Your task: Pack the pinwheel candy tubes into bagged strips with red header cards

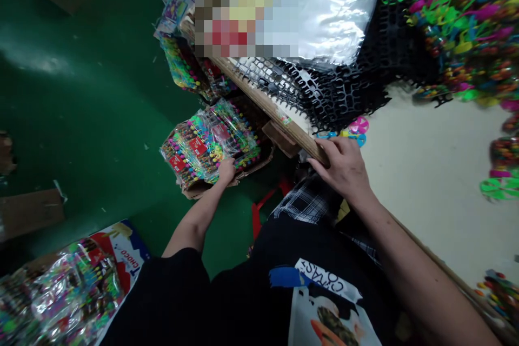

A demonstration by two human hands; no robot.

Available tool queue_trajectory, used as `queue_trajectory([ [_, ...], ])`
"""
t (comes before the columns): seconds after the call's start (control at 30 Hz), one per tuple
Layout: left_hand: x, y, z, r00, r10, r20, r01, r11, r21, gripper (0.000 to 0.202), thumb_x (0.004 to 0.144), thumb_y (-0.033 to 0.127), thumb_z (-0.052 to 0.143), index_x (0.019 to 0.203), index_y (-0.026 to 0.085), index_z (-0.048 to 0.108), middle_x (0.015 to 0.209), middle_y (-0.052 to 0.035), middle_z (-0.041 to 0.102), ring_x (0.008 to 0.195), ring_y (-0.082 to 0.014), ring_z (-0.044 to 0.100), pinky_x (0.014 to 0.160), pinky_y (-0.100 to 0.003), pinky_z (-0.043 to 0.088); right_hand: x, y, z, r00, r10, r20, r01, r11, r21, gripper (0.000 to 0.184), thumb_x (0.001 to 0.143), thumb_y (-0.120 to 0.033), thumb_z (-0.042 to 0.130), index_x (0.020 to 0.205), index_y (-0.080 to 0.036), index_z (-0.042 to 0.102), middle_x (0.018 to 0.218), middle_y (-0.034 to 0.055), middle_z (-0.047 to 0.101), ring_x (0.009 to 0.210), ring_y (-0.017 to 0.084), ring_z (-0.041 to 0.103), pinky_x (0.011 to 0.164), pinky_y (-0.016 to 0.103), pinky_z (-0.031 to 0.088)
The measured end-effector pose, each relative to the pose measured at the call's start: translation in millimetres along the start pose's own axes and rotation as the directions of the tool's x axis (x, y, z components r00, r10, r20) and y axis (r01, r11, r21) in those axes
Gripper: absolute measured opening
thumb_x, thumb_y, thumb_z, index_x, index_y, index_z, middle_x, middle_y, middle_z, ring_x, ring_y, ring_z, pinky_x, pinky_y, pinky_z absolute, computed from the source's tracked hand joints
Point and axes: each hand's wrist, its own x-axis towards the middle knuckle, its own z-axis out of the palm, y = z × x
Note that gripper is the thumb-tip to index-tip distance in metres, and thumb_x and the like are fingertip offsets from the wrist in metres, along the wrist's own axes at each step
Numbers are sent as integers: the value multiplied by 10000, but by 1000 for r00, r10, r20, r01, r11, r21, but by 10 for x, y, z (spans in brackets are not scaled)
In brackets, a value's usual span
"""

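The right hand (340, 167) curls shut on the end of a long wood stick (259, 102) that runs up and away to the left. The left hand (226, 170) lies on a clear plastic pack of bright toys (206, 143); it may not grip. Down left, a red and white wrapper (132, 267) says "CHOCO".

Under the left hand (226, 170), the clear bagged bundles (206, 143) are a speckled jumble of pink, green, yellow and blue, broken by red labels (198, 146). The right hand (340, 167) closes on a pale brown wooden rail (279, 121) — just past it lies black lattice mesh (328, 94), its holes showing white. Below the right hand runs black-and-white plaid cloth (302, 203) — left of both hands spreads deep green floor (93, 119).
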Motion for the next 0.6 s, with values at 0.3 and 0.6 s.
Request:
queue_trajectory([
  [0.3,301,462,344,997,58,53,-53,994,-94,351,836,105,388,1037,170,669,1064,-135,657,1055,-240,590,872,-313,459,-1,-7,-11,999,16,33,-15,999,-30,412,844,-354,535,1235,-222,515,1024,119,538,927,288,482,817,439,406],
  [0.6,361,532,695,982,58,178,-16,974,-225,461,776,87,518,1216,199,595,1107,-97,688,1011,-197,641,858,-266,480,1,-8,-5,999,20,37,-18,998,-66,422,842,-371,532,1233,-213,524,1024,120,538,917,283,486,815,438,408],
])
